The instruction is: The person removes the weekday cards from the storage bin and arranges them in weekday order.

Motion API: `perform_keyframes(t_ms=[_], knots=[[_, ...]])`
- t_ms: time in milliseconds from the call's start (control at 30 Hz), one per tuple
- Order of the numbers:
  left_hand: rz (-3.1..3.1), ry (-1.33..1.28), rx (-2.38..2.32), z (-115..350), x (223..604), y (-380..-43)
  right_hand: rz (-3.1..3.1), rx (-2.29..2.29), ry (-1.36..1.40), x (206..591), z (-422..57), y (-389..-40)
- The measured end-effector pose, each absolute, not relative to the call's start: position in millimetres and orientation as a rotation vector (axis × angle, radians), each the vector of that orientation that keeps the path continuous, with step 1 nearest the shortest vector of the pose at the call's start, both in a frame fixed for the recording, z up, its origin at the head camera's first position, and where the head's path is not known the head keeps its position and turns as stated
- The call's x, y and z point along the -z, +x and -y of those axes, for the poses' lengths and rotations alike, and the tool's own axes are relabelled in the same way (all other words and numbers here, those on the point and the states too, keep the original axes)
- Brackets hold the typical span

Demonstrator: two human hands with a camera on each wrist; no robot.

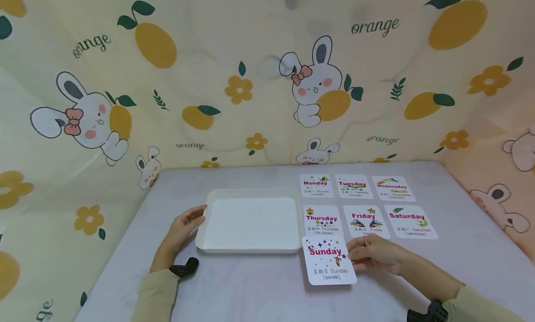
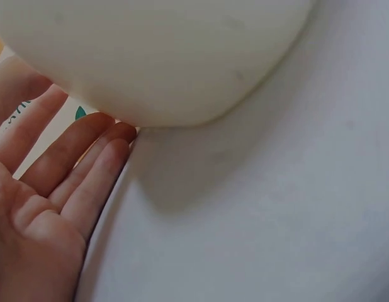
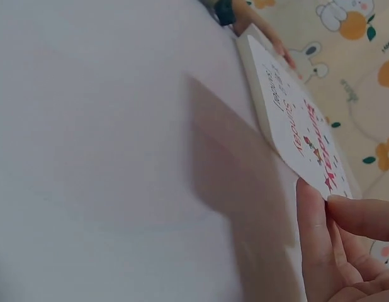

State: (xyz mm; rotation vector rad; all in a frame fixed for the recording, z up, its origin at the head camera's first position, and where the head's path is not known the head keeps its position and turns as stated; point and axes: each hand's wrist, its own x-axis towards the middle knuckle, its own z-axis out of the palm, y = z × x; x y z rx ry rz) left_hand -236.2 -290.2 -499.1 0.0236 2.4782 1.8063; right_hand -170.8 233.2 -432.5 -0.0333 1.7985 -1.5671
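Observation:
A white card printed "Sunday" (image 1: 330, 261) is pinched at its right edge between the thumb and fingers of my right hand (image 1: 376, 254). In the right wrist view the card (image 3: 295, 126) is held above the table, its shadow falling below. It partly overlaps the bottom of the "Thursday" card (image 1: 322, 221) in the head view. My left hand (image 1: 181, 229) touches the left side of a shallow white tray (image 1: 202, 238), its fingers fairly straight. In the left wrist view those fingertips meet the tray's outer wall (image 2: 157, 82).
Right of the tray lie two rows of cards: "Monday" (image 1: 316, 186), "Tuesday" (image 1: 353, 187) and "Wednesday" (image 1: 394, 189) behind; "Thursday", "Friday" (image 1: 366, 221) and "Saturday" (image 1: 411, 222) in front. A pale cloth covers the table (image 1: 246, 289). Patterned curtain (image 1: 251, 43) hangs behind it.

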Motion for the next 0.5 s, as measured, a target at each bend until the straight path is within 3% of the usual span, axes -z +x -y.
perform_keyframes(t_ms=[500], knots=[[-2.531, 0.049, -1.827, 285.9, 500.3, -233.6, -1.79, 1.575, 0.017, 448.8, -240.3, -164.1]])
